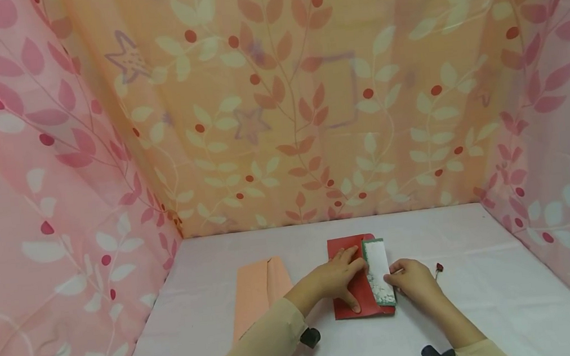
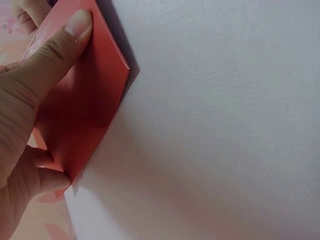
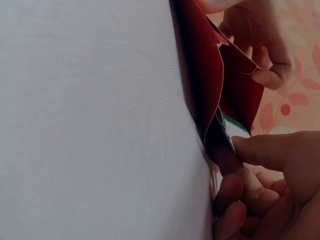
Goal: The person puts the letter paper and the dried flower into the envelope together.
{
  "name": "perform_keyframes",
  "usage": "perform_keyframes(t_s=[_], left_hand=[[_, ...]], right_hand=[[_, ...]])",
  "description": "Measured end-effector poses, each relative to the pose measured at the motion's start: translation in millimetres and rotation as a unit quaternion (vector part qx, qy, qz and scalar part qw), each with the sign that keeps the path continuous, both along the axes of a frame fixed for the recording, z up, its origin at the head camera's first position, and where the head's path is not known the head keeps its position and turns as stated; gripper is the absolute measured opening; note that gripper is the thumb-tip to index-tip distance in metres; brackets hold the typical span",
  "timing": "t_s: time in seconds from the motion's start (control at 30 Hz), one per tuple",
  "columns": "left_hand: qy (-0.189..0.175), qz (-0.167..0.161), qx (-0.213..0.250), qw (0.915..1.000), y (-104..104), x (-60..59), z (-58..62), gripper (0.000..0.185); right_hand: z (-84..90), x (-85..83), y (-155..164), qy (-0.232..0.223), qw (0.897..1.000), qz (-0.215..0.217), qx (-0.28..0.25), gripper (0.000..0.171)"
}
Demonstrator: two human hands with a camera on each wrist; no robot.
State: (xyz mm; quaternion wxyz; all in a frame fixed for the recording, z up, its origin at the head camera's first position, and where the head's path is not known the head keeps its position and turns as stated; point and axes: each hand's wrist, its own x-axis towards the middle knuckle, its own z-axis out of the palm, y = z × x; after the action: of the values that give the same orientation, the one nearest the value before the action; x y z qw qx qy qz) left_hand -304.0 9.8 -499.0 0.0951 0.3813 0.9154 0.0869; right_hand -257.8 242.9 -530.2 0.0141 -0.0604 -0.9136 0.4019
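A red envelope (image 1: 344,307) lies on the table with its mouth toward the right. My left hand (image 1: 338,276) grips it across its face, the thumb near one edge and the fingers by the opposite edge and the mouth. In the right wrist view the envelope's mouth (image 3: 239,95) gapes. A white card (image 1: 377,266) with a green patterned border stands at the mouth; how far it reaches inside is hidden. My right hand (image 1: 416,281) pinches the card's right edge between thumb and fingers.
A peach envelope (image 1: 255,285) lies to the left, partly behind my left forearm. Just right of my right hand is a small dark red flower on a stem (image 1: 439,268). Patterned curtains (image 1: 278,99) surround the white table (image 1: 480,251).
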Motion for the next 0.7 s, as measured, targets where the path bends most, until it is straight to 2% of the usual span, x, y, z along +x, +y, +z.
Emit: perform_keyframes(t_s=[0.27,0.5,0.7], left_hand=[[0.009,-0.007,0.005,0.9999,-0.5,-2.1,-3.7,0.081],[-0.014,-0.007,0.030,0.9994,-4.5,-5.9,-7.9,0.080],[-0.031,-0.011,0.051,0.9982,-6.8,-9.8,-9.1,0.079]], right_hand=[[2.9,-1.8,-7.4,-0.011,1.000,0.005,-0.003,0.020],[-3.0,-8.9,-10.3,-0.006,1.000,0.022,0.012,0.019],[-0.5,-10.9,-13.4,-0.002,0.999,0.022,0.025,0.019]])
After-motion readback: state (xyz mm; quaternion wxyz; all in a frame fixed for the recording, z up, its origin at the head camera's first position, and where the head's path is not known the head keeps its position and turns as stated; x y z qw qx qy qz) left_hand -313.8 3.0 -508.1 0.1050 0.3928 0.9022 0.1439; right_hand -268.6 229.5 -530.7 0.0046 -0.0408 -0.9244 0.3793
